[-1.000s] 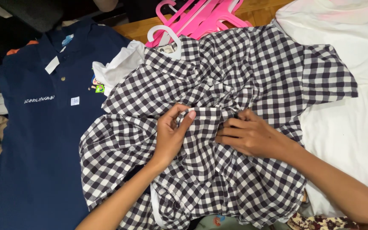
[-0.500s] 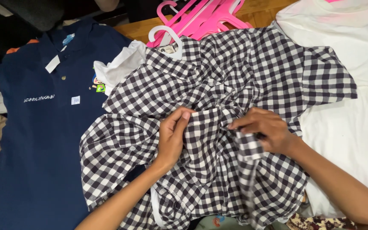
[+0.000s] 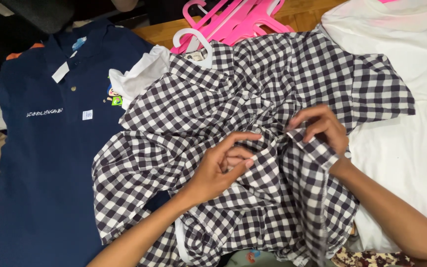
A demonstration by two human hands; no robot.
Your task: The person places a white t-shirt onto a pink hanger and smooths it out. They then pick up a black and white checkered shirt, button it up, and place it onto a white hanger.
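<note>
The front edges of the checked shirt (image 3: 253, 123) are pinched shut between the left hand (image 3: 221, 168) and the right hand (image 3: 320, 128), just apart, and the fabric bunched beneath both could be pulled crooked if either grip is tugged unevenly.

The right hand (image 3: 320, 129) has risen toward the far table edge — lifting a fold of the checked shirt (image 3: 253, 89) — while the left hand (image 3: 221, 168) has tightened its pinch

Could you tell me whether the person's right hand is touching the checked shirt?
Touching. The head view shows the right hand pinching a lifted fold of the checked shirt between thumb and fingertips, no gap visible.
</note>
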